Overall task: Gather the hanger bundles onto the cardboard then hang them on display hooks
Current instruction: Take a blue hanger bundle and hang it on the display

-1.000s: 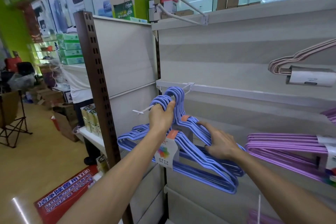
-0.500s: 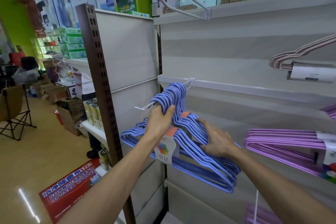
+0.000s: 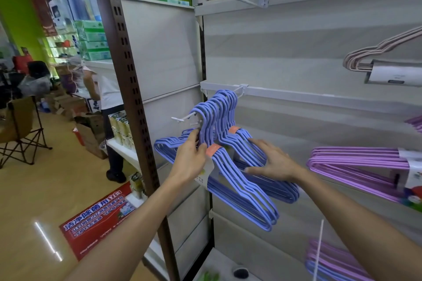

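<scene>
1. The blue hanger bundles [image 3: 230, 166] are hung on the white display hook [image 3: 182, 118].
2. Their necks are gripped by the left hand [image 3: 190, 159].
3. The right hand [image 3: 271, 162] is laid flat, fingers relaxed, on the rear bundle.

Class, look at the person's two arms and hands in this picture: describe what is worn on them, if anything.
Both forearms are bare, with no sleeve in view. The left hand and right hand wear no gloves; no ring, watch or bracelet shows on either.

left hand [image 3: 189, 162] has dropped from the hook curves to the necks of the blue hanger bundle [image 3: 239, 180]; right hand [image 3: 272, 162] fingers now spread.
</scene>
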